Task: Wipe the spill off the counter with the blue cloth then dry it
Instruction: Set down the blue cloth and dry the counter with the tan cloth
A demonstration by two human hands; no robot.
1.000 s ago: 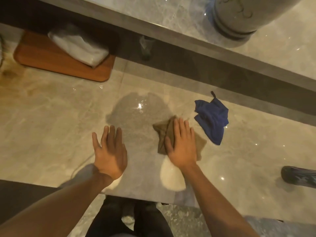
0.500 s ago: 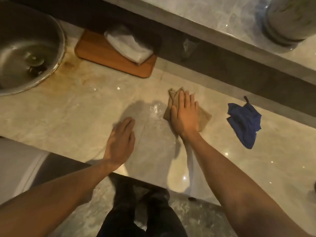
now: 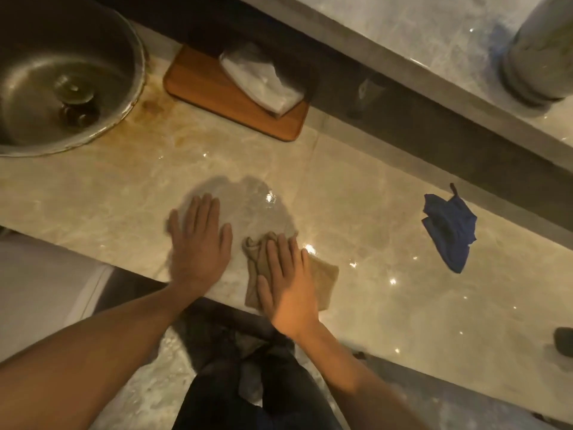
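A darker wet patch (image 3: 245, 203) shows on the beige marble counter (image 3: 372, 212), near its front edge. My right hand (image 3: 286, 283) lies flat on a crumpled tan cloth (image 3: 322, 280), pressing it to the counter just right of the patch. My left hand (image 3: 200, 243) rests palm down on the patch's left part, fingers spread, holding nothing. The blue cloth (image 3: 449, 231) lies bunched on the counter far to the right, apart from both hands.
A round steel sink (image 3: 62, 76) is set in the counter at the far left. A wooden board (image 3: 217, 91) with a white packet (image 3: 263, 79) sits against the dark back ledge. A grey vase (image 3: 539, 57) stands on the raised shelf. A dark object (image 3: 562, 341) lies at the right edge.
My right hand has dragged the tan cloth back toward the front edge of the counter. My left hand has shifted forward onto the wet patch. The view has swung slightly.
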